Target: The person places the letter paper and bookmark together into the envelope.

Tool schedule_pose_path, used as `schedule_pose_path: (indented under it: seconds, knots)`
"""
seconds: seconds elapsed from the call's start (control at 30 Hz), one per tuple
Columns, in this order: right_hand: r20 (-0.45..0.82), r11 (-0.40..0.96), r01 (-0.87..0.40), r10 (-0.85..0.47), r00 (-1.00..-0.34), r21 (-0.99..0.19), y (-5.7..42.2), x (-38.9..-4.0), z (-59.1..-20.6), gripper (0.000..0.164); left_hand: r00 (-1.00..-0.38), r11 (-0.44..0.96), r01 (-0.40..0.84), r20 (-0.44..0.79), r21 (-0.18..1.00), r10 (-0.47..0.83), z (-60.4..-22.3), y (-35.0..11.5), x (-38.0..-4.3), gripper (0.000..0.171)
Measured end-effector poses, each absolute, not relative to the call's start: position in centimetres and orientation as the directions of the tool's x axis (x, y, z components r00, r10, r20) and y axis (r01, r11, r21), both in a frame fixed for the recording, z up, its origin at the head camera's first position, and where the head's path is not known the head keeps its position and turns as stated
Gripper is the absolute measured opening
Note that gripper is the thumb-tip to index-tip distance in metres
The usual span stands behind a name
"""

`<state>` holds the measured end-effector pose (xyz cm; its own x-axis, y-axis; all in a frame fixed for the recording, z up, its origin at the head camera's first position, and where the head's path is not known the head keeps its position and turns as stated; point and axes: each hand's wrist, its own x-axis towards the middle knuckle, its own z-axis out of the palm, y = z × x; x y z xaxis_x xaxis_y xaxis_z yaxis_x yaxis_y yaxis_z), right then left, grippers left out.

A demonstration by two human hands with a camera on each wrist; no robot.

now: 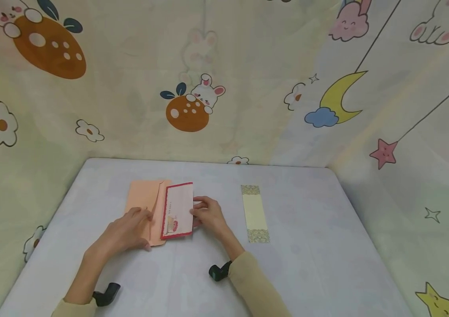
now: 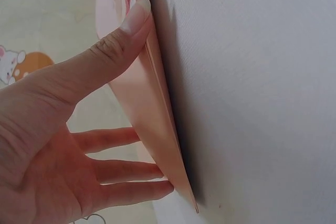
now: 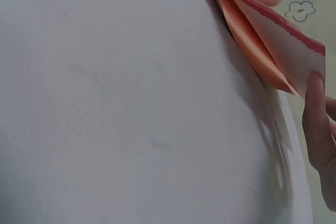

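Head view puts the red-bordered card (image 1: pixel 179 207) over the 3 o'clock side of the peach envelope (image 1: pixel 139 196), above the table (image 1: pixel 315 229). Its whole 9 o'clock border shows, so it seems to lie in front of the envelope rather than inside. At the card's 3 o'clock edge, the right grip (image 1: pixel 209 215) is closed to a pinch, thumb and fingers holding that margin. Toward the card's 8 o'clock, the left grip (image 1: pixel 127 229) is spread wide, fingers fairly straight against the envelope and thumb along its 6 o'clock edge.

The card should be light and fairly stiff, likely to crease if squeezed or bent; the side edges look the best hold. The envelope looks thinner and floppier, and its raised layers could snag a corner, so a flat, light press suits it.

Tiny print sits toward the card's 10 o'clock, too small to read, with a coloured drawing at 7 o'clock. The pattern-ended strip (image 1: pixel 254 213), well apart at 3 o'clock, shows no legible lettering. No brand can be made out.
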<state>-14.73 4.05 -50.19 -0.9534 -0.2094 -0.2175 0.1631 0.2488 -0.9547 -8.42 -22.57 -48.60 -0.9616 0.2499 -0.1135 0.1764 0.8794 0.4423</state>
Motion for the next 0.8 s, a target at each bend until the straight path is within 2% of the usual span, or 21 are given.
schedule_pose_path:
  seconds: [0.33, 0.53, 0.8]
  knots:
    - [-0.184, 0.277, 0.119, -0.226, -0.957, -0.954, 1.8, -14.9, -50.4, 0.038, -0.964, 0.890, 0.171, -0.115, 0.422, 0.240, -48.8, -22.4, -8.7, 0.070]
    - [-0.207, 0.273, 0.149, -0.199, -0.958, -0.950, 1.0, -15.0, -50.4, 0.038, -0.964, 0.894, 0.163, -0.125, 0.418, 0.234, -48.6, -22.3, -8.5, 0.076]
    - [-0.194, 0.268, 0.140, -0.186, -0.963, -0.953, -0.5, -15.0, -50.7, 0.040, -0.963, 0.901, 0.157, -0.139, 0.405, 0.230, -48.8, -22.4, -8.6, 0.074]
